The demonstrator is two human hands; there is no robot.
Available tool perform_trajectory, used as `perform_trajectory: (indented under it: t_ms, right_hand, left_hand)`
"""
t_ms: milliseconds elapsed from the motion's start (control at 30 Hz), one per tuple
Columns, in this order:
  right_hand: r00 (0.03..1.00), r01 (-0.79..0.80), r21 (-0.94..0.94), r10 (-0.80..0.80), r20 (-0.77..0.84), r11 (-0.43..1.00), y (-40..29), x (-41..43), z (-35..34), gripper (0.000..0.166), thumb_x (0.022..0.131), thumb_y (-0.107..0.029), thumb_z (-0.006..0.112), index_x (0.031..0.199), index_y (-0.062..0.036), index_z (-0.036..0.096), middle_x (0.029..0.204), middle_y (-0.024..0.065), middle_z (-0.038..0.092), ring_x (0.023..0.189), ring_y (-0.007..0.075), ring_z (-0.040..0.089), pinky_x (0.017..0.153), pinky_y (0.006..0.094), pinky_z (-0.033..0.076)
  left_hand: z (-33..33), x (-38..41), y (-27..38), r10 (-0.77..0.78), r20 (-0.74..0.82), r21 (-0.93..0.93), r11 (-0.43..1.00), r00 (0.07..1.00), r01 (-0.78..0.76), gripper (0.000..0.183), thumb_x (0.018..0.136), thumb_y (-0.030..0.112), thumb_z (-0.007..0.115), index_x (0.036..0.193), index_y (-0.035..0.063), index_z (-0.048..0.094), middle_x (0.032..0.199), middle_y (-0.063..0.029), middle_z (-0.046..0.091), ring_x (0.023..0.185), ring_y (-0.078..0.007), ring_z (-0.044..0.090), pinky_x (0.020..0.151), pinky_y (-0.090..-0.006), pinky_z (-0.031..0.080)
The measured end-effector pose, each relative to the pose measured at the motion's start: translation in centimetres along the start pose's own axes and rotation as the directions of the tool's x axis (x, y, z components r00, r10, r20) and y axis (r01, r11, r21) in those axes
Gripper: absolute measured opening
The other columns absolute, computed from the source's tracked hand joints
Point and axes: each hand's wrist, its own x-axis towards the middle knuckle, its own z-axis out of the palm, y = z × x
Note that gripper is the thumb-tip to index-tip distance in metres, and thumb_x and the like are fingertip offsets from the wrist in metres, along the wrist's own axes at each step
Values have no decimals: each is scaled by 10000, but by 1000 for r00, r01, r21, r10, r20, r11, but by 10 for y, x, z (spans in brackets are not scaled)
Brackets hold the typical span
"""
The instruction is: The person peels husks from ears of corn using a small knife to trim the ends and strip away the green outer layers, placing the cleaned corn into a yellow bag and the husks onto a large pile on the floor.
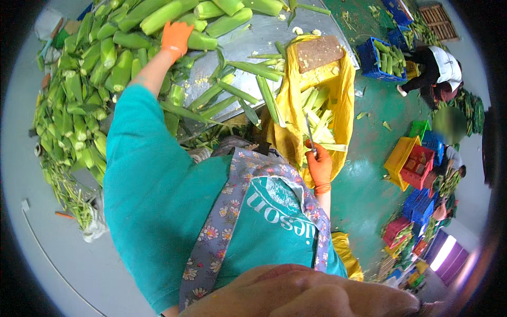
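My left hand (175, 39), in an orange glove, reaches onto a heap of green-husked corn ears (122, 69). It rests against one ear (202, 41) whose cut end sticks out to its right; the fingertips are partly hidden, so a firm grip cannot be confirmed. My right hand (319, 164), gloved in orange too, grips a knife (309, 128) with the blade pointing away from me. Beneath that blade, a yellow sack (346, 91) gapes around pale husk and stalk trimmings (317, 119). At the sack's far end lies a brown block (320, 53) sprinkled with scraps.
Loose leaves and stalks (237, 89) litter the metal table (261, 37). On the green floor (362, 198) to the right stand a blue crate of corn (382, 59) and yellow (396, 166) and red crates (416, 164). Other people (443, 67) are bent over farther off.
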Motion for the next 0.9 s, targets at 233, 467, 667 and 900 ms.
perform_trajectory:
  t_ms: [233,467,667,900]
  right_hand:
    - [990,120,357,-137,22,926,-108,53,9,369,906,-124,722,1260,-28,679,1113,80,725,1038,133,649,917,273,491]
    - [764,612,371,-644,-46,699,-194,83,3,488,826,24,740,1300,-64,668,1143,64,680,949,124,622,878,253,472]
    - [841,407,626,-541,29,665,-170,59,-10,231,824,37,749,1047,3,702,1086,51,682,966,122,625,872,256,486]
    - [867,360,725,-498,-27,587,-144,50,-16,180,815,8,755,989,3,713,985,74,708,880,163,640,774,302,508]
  left_hand:
    - [-74,-100,70,2,212,-975,66,977,211,672,649,237,897,1231,38,627,1113,-69,673,998,-170,627,917,-317,501]
    - [-127,-173,183,355,37,-903,-389,934,184,726,721,197,874,1354,45,552,1211,-43,656,1101,-148,609,968,-316,486]
    - [-133,-205,226,348,42,-844,-489,936,220,927,761,455,829,1474,70,379,1313,-83,579,1192,-194,562,1001,-348,471]
    - [-134,-211,256,380,87,-824,-492,921,280,946,763,548,813,1460,64,395,1311,-77,580,1194,-189,569,992,-345,486]
